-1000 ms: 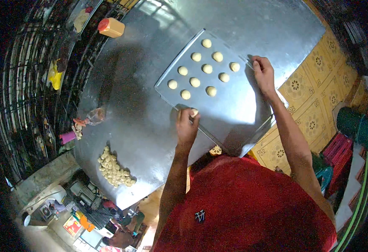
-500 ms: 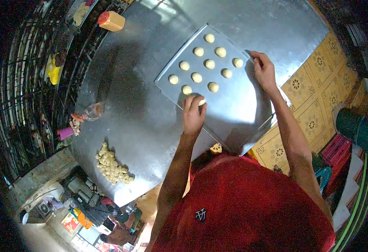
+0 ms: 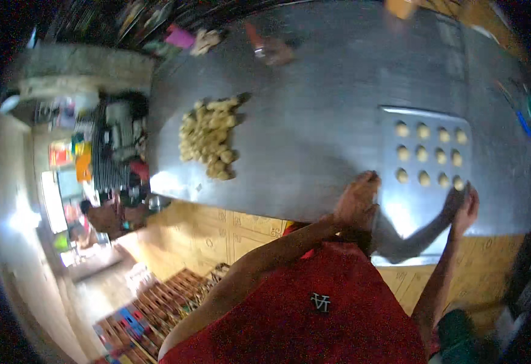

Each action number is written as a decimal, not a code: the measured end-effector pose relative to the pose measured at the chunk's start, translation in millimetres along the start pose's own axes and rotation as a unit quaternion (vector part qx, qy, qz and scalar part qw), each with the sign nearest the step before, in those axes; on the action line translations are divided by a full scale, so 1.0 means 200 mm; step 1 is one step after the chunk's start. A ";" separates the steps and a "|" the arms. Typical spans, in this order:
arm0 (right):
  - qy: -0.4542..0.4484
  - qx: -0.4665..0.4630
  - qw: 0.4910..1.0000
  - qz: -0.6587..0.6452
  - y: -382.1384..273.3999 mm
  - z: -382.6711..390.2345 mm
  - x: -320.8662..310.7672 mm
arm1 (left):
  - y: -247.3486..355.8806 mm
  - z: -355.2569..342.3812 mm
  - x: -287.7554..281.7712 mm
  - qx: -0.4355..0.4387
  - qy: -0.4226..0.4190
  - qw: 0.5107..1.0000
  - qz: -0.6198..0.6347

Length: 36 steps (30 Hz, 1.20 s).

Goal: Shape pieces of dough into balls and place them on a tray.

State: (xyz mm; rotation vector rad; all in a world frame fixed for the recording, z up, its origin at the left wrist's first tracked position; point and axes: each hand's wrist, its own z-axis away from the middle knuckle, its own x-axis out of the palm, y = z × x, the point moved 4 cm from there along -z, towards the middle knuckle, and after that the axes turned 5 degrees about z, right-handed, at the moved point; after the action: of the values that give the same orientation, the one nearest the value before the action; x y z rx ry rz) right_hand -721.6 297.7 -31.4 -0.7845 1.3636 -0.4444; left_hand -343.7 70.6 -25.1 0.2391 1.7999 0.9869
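On the steel table (image 3: 302,121) lies a flat metal tray (image 3: 426,221) at the right, bearing several pale dough balls (image 3: 441,156) in three rows. My right hand (image 3: 467,206) has its fingers closed on the tray's right edge, close to the nearest corner ball. At the tray's left edge is my left hand (image 3: 356,203), blurred, its fingers too smeared to show whether they hold anything. Left of both hands sits a heaped pile of small dough pieces (image 3: 208,136).
A co-worker (image 3: 111,218) is at the left beyond the table, near cluttered machinery (image 3: 117,139). A blurred clear bottle (image 3: 274,51) and a pink item (image 3: 180,37) lie along the back. Tiled floor (image 3: 235,230) shows past the near edge; small tools (image 3: 523,121) lie far right.
The view has swung round, bringing the pile and co-worker higher and the tray rightward. My left hand has left the tray's dough rows for its left edge; the ball it held is not visible there.
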 end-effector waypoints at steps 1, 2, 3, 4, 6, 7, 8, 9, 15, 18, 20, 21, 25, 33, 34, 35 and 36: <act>0.027 0.021 0.998 -0.059 -0.04 0.04 0.00 | -0.07 0.06 -0.03 0.000 -0.006 0.999 0.054; 0.048 -0.054 0.997 -0.022 -0.14 0.08 -0.01 | -0.12 0.11 -0.07 0.022 -0.026 0.997 0.075; 0.076 -0.170 0.982 -0.009 -0.28 0.15 0.02 | -0.22 0.18 -0.15 0.002 -0.009 0.995 0.096; 0.108 -0.257 0.960 -0.014 -0.42 0.24 0.03 | -0.32 0.25 -0.24 -0.023 -0.019 0.995 0.096; 0.084 -0.252 0.962 0.069 -0.68 0.44 0.22 | -0.55 0.42 -0.48 -0.190 0.060 0.908 0.370; 0.034 -0.282 0.959 0.008 -0.84 0.60 0.37 | -0.68 0.53 -0.67 -0.257 0.112 0.881 0.381; -0.008 -0.303 0.952 0.033 -0.99 0.75 0.54 | -0.79 0.62 -0.87 -0.276 0.181 0.884 0.331; -0.031 -0.369 0.927 0.058 -1.15 0.93 0.72 | -0.84 0.69 -1.13 -0.185 0.222 0.957 0.014; -0.238 -0.412 0.873 0.111 -1.71 1.63 1.49 | -1.26 0.98 -2.00 -0.372 0.317 0.870 -0.060; -0.192 -0.447 0.855 0.178 -1.75 1.71 1.58 | -1.27 0.98 -2.11 -0.331 0.294 0.897 -0.009; -0.195 -0.444 0.852 0.200 -1.70 1.70 1.59 | -1.28 1.00 -2.13 -0.364 0.299 0.882 0.015; -0.194 -0.446 0.850 0.203 -1.68 1.70 1.61 | -1.31 1.01 -2.13 -0.411 0.300 0.860 0.032; -0.185 -0.476 0.832 0.218 -1.66 1.66 1.59 | -1.36 1.01 -2.16 -0.424 0.334 0.841 0.044; -0.481 -0.476 0.736 0.019 -1.79 2.17 1.47 | -0.93 1.00 -1.42 -0.214 0.185 0.943 0.174; -0.454 -0.449 0.769 0.021 -1.73 2.18 1.45 | -0.86 1.05 -1.34 -0.162 0.161 0.965 0.129; -0.439 -0.432 0.788 0.025 -1.64 2.19 1.42 | -0.80 1.10 -1.27 -0.141 0.108 0.981 0.082; -0.415 -0.438 0.797 0.021 -1.54 2.16 1.36 | -0.77 1.17 -1.25 -0.141 0.119 0.980 0.079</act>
State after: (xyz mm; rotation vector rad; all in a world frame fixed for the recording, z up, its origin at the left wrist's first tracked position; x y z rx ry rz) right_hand -204.8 2.1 8.7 -1.4737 0.6718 0.6091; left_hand 9.8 -51.3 4.4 0.0896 1.8479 1.4192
